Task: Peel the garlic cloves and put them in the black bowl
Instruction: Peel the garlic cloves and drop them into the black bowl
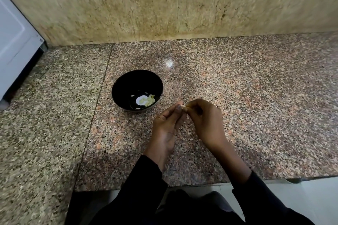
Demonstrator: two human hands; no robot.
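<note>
The person is working a garlic clove (pixel 183 106) between both hands, just above the speckled stone surface (pixel 256 97) and just to the right of the black bowl (pixel 128 82). The left hand (pixel 167 124) is pinching the clove at its fingertips, thumb uppermost, so its grip is narrow and closed on the clove. The right hand (pixel 206 117) is curling in from the other side, its fingertips meeting the same clove; that grip is also narrow, and it seems to be picking at the skin, though the clove is too small and blurred to tell how much skin is left on it. Several pale peeled cloves (pixel 149 100) are already lying in the bottom of the bowl, so the task looks partly done, and the step in hand is the peeling of one more clove. The next move probably calls for stripping the rest of the skin away with the right fingertips while the left is steadying the clove, then carrying it the short way left and dropping it into the bowl.
</note>
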